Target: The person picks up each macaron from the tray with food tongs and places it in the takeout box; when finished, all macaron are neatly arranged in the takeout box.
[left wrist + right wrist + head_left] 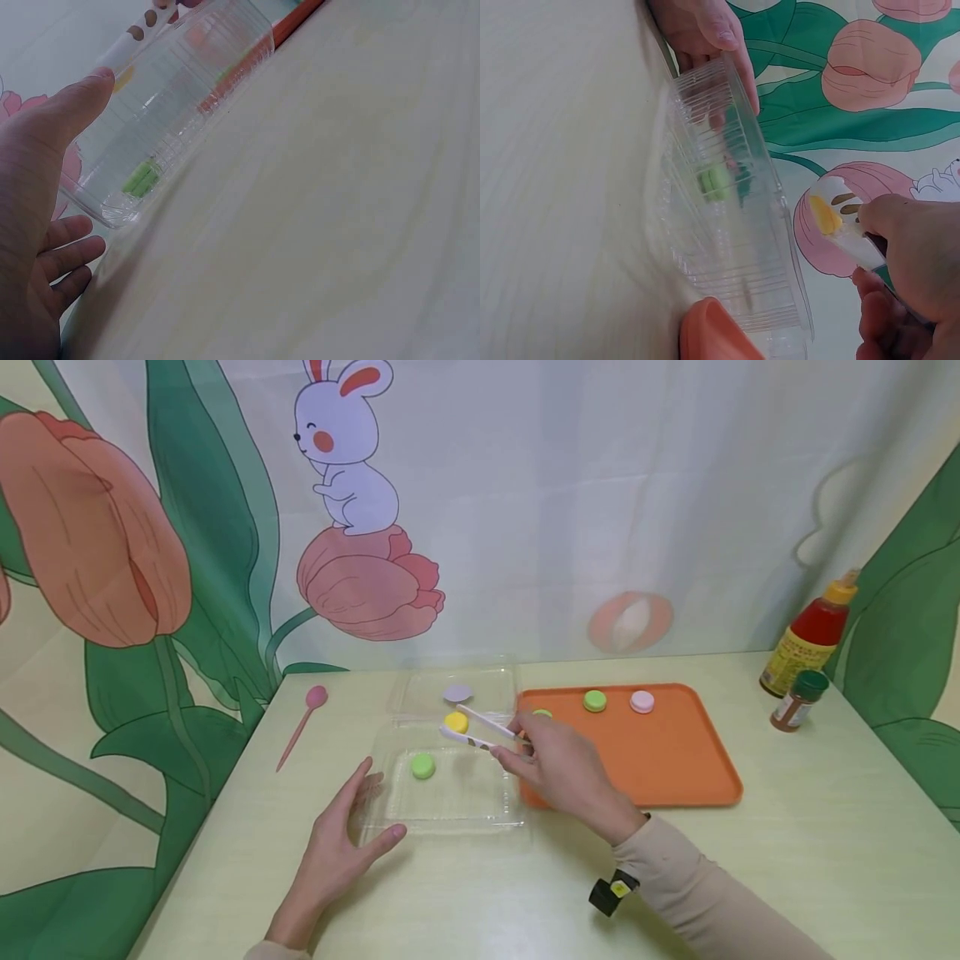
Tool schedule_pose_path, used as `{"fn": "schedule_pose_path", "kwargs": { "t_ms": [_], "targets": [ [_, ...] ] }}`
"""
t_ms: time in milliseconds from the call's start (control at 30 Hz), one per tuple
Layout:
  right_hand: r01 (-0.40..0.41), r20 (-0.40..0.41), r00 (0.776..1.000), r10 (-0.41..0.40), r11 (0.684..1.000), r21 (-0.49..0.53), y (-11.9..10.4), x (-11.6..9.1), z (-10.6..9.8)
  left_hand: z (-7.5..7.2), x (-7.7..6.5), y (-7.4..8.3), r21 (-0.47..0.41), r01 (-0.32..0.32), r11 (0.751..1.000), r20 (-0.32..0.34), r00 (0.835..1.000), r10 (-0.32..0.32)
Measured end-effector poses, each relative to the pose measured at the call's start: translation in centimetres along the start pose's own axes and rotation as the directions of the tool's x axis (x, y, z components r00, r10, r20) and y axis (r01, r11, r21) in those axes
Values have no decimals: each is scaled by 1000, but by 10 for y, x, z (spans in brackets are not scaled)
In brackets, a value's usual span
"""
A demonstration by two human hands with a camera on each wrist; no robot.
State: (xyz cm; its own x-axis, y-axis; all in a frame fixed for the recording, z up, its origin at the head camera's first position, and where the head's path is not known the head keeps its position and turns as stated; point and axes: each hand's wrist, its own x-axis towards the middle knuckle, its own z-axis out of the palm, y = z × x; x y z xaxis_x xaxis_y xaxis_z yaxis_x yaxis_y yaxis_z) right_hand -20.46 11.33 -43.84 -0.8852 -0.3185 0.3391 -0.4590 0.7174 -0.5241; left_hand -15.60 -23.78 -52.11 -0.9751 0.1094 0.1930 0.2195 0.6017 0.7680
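Note:
In the head view my right hand [558,768] grips white tongs [480,743] with brown spots. A yellow macaron [456,722] sits between the tong tips, above a clear plastic box [450,818] whose lid lies folded back. Inside the box's left part is a green macaron [423,766]. A pale lilac oval [457,693] shows just beyond the tips. My left hand [341,839] stands at the box's near left corner, thumb and fingers spread. The left wrist view shows that thumb [86,101] overlapping the box wall, the other fingers loosely bent beside it.
To the right lies an orange tray [675,760] bearing a green macaron [595,701], a pink macaron [642,702] and another green one partly behind my right hand. A red sauce bottle [810,635] and a small green-capped jar [799,701] stand far right. A pink spoon [303,727] lies left.

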Motion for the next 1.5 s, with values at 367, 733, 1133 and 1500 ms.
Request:
{"fn": "schedule_pose_path", "kwargs": {
  "t_ms": [367,733,1133,1500],
  "targets": [
    [104,-106,987,-117,987,-124,4,1,12,0,1,0,11,0,1000,-1,1000,0],
    [67,-65,995,-73,994,-89,7,3,19,0,0,-2,-5,-21,1000,-2,1000,21],
    [34,-36,999,-38,996,-87,7,4,23,0,0,-2,-6,-17,1000,0,1000,17],
    [25,21,1000,-22,993,-113,-1,6,20,0,0,0,9,4,1000,1,1000,-4]
  ]
}}
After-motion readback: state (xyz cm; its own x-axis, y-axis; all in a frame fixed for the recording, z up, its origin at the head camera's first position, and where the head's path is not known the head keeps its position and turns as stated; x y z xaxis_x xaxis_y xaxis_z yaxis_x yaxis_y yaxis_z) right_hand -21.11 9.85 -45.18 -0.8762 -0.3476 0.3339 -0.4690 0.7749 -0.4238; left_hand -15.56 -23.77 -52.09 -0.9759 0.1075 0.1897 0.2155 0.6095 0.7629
